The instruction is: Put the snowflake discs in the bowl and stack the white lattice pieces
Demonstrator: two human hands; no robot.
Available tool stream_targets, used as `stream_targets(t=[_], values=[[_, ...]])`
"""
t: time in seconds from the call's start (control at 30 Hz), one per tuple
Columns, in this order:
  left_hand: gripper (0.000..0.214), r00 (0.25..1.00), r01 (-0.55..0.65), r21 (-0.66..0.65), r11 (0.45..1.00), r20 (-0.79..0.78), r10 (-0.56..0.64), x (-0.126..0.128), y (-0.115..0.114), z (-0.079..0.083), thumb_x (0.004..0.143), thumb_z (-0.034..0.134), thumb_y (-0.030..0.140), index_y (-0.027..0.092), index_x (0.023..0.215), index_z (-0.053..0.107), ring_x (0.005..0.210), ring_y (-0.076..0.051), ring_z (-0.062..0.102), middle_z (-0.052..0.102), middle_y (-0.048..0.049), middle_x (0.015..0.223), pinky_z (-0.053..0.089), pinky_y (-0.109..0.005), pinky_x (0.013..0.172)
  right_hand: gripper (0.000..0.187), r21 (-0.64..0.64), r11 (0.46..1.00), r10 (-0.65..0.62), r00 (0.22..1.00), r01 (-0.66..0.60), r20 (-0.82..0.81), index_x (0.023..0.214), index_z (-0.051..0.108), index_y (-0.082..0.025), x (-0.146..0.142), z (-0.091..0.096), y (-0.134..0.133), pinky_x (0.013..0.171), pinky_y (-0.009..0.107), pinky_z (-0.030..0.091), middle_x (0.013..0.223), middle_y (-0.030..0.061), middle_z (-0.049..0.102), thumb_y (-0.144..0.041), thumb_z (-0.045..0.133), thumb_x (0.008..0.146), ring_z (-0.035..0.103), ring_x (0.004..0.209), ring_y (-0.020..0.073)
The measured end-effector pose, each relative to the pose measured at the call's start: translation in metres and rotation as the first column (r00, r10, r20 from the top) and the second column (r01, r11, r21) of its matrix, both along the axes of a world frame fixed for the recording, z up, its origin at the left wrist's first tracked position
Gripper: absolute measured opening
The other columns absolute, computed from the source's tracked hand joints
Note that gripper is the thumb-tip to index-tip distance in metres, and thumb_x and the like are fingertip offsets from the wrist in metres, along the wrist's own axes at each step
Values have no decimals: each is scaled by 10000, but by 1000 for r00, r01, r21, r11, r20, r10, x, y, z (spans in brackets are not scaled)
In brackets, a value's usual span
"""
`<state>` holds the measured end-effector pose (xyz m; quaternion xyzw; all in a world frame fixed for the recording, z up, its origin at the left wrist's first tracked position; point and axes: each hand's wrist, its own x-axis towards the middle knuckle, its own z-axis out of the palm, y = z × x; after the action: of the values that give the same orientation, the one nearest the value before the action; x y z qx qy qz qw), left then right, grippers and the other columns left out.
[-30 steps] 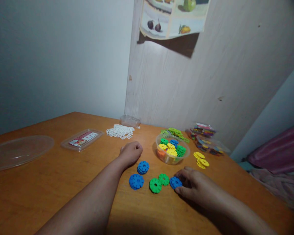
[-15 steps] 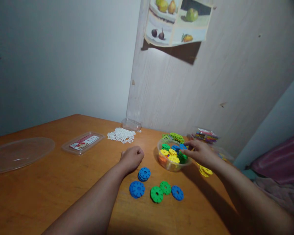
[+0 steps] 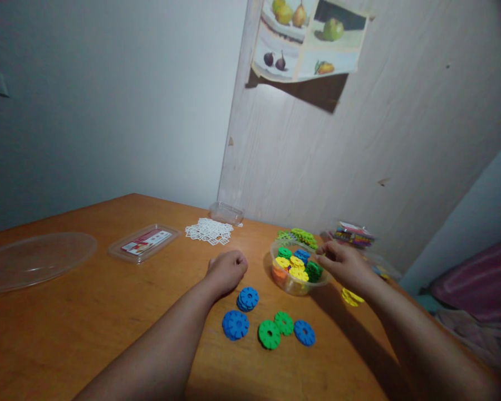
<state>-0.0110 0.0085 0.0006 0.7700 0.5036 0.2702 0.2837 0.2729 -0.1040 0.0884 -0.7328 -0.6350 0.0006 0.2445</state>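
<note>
From my remote station I record the left hand [image 3: 227, 273] clenched above the blue discs [image 3: 247, 298]; whether it encloses anything, I cannot tell. The right hand [image 3: 320, 257] is released, fingers parted at the right rim of the clear bowl [image 3: 294, 288], which contains assorted discs. Green discs [image 3: 269, 335] lie on the table [image 3: 67, 334], nearer the camera than the bowl.
</note>
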Motion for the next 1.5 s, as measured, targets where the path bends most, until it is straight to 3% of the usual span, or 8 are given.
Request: stream_targets(t=[0.13,0.27,0.63,0.83,0.97,1.07,1.3,1.5], values=[[136,1000,-6,-2,1000,1,6,1,0,0,794,544,305,225,745,642,738,-170,608,698,8,751,356,-256,627,231,-107,975,168,963,-194,-213,751,579,-205,-30,-8,-54,594,258,382,690,4,598,-395,531,874,526,666,155],[134,1000,2,-7,1000,18,-2,1,3,-3,791,542,304,224,746,639,727,-167,607,692,10,737,367,-256,622,158,-317,917,150,946,-241,-286,839,621,-213,-58,-24,-89,595,254,398,766,15,635,-371,611,831,552,690,156],[115,998,-12,-54,998,59,15,2,4,-6,782,556,297,225,774,645,704,-166,610,685,11,703,386,-250,622,158,-334,926,110,971,-177,-211,921,611,-206,-61,-57,-89,618,246,409,850,26,646,-272,626,778,565,748,155],[121,999,4,-25,1000,46,-3,1,5,-6,781,549,303,226,761,639,718,-168,609,689,12,725,367,-252,613,142,-289,933,105,929,-216,-355,880,574,-217,-53,-47,-90,613,260,420,786,12,612,-259,632,757,537,700,154],[124,1000,1,-9,1000,16,-1,1,3,-4,784,548,300,228,758,646,736,-167,612,701,13,758,356,-251,617,174,-108,965,183,905,-241,-384,896,577,-218,-39,-18,-76,621,266,423,788,13,582,-328,639,776,516,701,154],[133,1000,-10,-13,1000,5,10,1,3,-2,792,549,308,226,757,647,744,-168,615,705,9,765,357,-252,621,272,16,991,131,945,-133,-301,921,595,-198,-19,-4,-49,601,260,411,785,13,581,-387,670,741,518,698,155],[135,1000,2,-26,1000,4,-2,1,1,-1,805,543,290,219,779,655,753,-167,619,702,7,750,371,-247,638,316,4,999,-40,990,40,-136,845,605,-181,25,-15,30,552,247,370,710,4,598,-431,712,682,519,641,147],[143,1000,-13,-17,1000,16,14,0,-2,1,806,538,291,227,773,661,745,-169,618,704,8,740,377,-248,650,288,44,997,-56,990,62,-130,830,627,-184,28,-16,48,584,267,384,761,28,626,-423,689,683,534,668,162]])
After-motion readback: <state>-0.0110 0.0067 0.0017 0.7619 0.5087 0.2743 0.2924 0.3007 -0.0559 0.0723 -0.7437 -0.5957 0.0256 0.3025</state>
